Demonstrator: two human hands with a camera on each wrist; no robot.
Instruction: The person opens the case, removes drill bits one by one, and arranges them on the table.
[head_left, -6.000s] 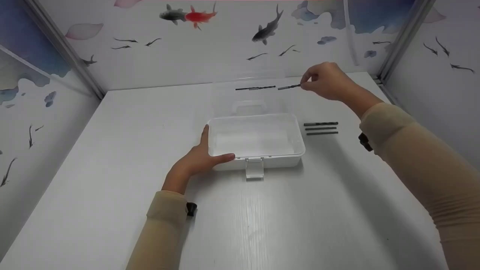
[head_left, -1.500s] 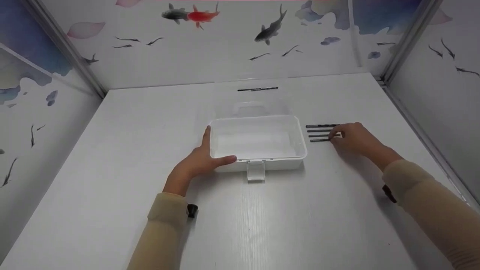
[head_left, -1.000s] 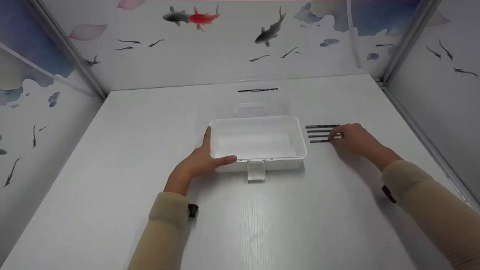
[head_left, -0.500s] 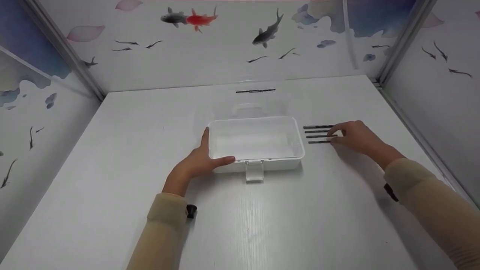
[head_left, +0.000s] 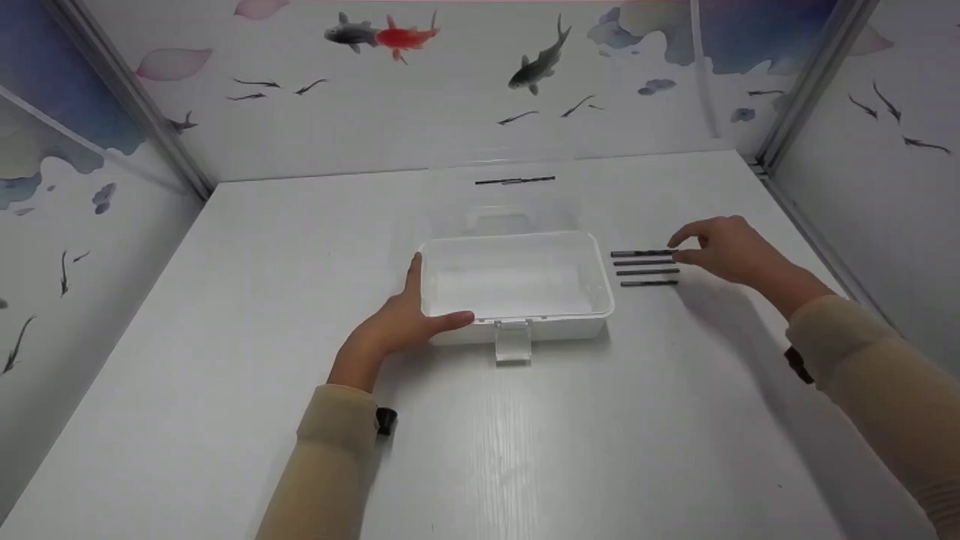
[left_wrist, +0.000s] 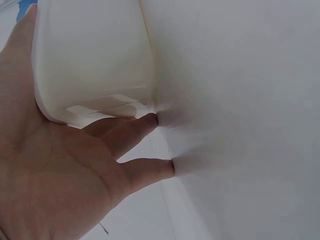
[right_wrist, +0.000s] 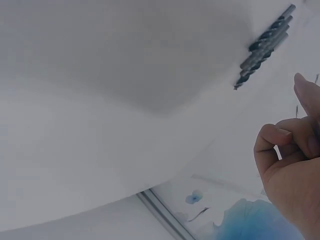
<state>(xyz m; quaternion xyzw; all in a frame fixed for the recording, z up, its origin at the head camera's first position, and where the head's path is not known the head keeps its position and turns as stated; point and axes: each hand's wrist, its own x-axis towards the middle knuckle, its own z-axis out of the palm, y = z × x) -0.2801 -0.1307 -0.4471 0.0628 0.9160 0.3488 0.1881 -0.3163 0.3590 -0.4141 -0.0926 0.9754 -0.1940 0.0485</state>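
Note:
A white plastic box [head_left: 517, 330] stands mid-table with its clear lid [head_left: 450, 214] laid back behind it and a clear latch [head_left: 513, 343] hanging in front. My left hand [head_left: 394, 319] braces its front-left corner, thumb along the front rim and fingers nearly straight along the side; in the left wrist view, fingertips [left_wrist: 167, 168] touch the table. Right of the box lie several dark drill bits [head_left: 646, 273] in a row. My right hand [head_left: 724, 247] hovers at their right ends, thumb and index finger apart; in the right wrist view it is off the drill bits [right_wrist: 265, 47].
More dark drill bits [head_left: 515, 180] lie end to end near the back of the table, in line with the raised lid. The white table [head_left: 600, 450] is closed in by printed panels [head_left: 465, 112] at the back and sides.
Over the six seconds, my right hand brought a drill bit from the back to the row's front, then let it go and rose back and right. My left hand has stayed on the box.

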